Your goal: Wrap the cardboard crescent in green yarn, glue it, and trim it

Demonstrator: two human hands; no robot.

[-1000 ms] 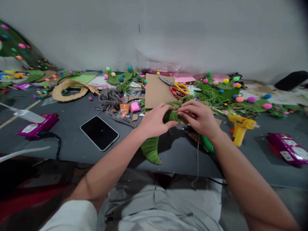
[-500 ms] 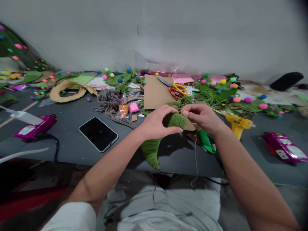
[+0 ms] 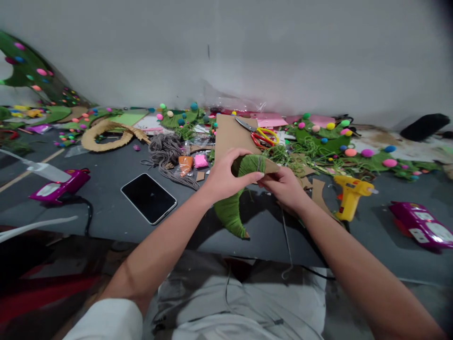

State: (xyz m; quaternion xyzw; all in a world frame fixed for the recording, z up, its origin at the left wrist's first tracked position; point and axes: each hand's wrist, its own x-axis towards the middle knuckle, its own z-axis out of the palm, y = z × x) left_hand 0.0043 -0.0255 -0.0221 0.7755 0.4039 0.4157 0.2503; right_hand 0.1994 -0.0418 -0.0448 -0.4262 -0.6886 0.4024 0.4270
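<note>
A crescent [image 3: 230, 213] of cardboard wrapped in green yarn is held above the table's front part. My left hand [image 3: 225, 175] grips it near its upper end, thumb in front and fingers behind. Bare brown cardboard shows at both tips. Close to the right tip, a few turns of grey yarn [image 3: 261, 164] circle the green. My right hand [image 3: 286, 188] is closed just under that tip, fingertips pinched on the grey yarn and partly hidden. From it a loose grey tail [image 3: 287, 241] hangs past the table edge.
Beyond my hands lie scissors [image 3: 262, 136] on a cardboard sheet [image 3: 226, 132], a grey yarn bundle [image 3: 164, 151] and green yarn scraps. A phone [image 3: 148, 198] lies left. At right are a yellow glue gun [image 3: 350, 196] and a purple power strip [image 3: 423, 224]; another power strip [image 3: 58, 186] sits left.
My right hand has moved from above the crescent's right tip to below it. The left hand keeps its hold, and the crescent has turned slightly. The view has shifted a little.
</note>
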